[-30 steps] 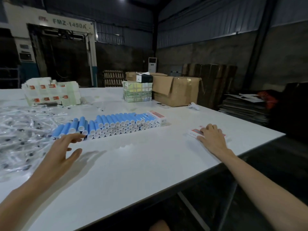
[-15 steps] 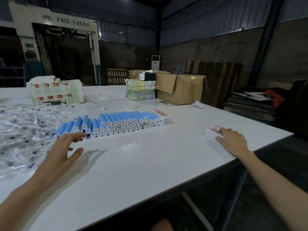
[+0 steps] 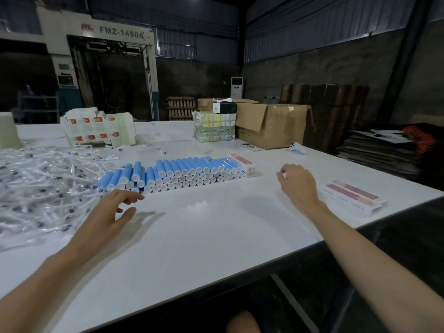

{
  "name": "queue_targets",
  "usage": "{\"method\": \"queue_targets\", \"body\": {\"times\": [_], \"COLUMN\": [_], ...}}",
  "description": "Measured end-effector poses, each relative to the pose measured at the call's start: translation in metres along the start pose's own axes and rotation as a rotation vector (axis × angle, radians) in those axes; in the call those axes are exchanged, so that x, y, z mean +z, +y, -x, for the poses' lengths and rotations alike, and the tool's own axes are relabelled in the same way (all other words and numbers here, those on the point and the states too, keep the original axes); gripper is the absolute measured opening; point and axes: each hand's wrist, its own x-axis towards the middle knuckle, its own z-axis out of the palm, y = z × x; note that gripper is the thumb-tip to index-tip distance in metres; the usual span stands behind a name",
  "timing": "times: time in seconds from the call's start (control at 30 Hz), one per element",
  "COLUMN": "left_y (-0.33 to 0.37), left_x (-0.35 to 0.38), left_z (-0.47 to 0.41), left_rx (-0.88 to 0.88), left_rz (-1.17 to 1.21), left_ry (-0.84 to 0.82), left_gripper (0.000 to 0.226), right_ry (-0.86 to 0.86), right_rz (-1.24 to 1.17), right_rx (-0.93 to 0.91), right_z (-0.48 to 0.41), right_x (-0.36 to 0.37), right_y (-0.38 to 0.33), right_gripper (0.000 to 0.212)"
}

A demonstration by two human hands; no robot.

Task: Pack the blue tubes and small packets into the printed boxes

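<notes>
Fingers (image 3: 129, 196) of the left hand (image 3: 108, 212) spread loosely beside the blue tubes (image 3: 182, 169) (holding nothing); right hand (image 3: 298, 183) loosely curled, empty, near the printed boxes (image 3: 353, 195).

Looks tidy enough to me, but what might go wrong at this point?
The blue tubes lie stacked in loose layers, uneven at the end nearest the left hand; a careless touch there might send some rolling. The printed boxes lie close to the edge of the table, beside the forearm of the right hand; a nudge might push them off.
</notes>
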Motion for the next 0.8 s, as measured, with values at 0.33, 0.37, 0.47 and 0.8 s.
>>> {"method": "queue_targets", "body": {"times": [0.33, 0.37, 0.47, 0.8], "left_y": [0.018, 0.018, 0.016, -0.006], "left_x": [-0.03, -0.035, -0.048, -0.147], "left_z": [0.002, 0.004, 0.021, 0.073], "left_rx": [-0.119, -0.157, -0.276, -0.515], "left_rz": [-0.237, -0.254, -0.358, -1.008], "left_ry": [-0.034, -0.029, -0.022, 0.175], "left_gripper": [0.02, 0.019, 0.017, 0.03], "right_ry": [-0.109, -0.124, -0.178, -0.282], "right_rz": [-0.508, -0.528, -0.608, -0.552], "right_rx": [-0.405, -0.424, -0.43, -0.623], "right_z": [0.04, 0.046, 0.067, 0.103], "right_x": [0.029, 0.031, 0.042, 0.073], "right_y": [-0.285, -0.307, -0.359, -0.384], "right_gripper": [0.037, 0.036, 0.035, 0.037]}}
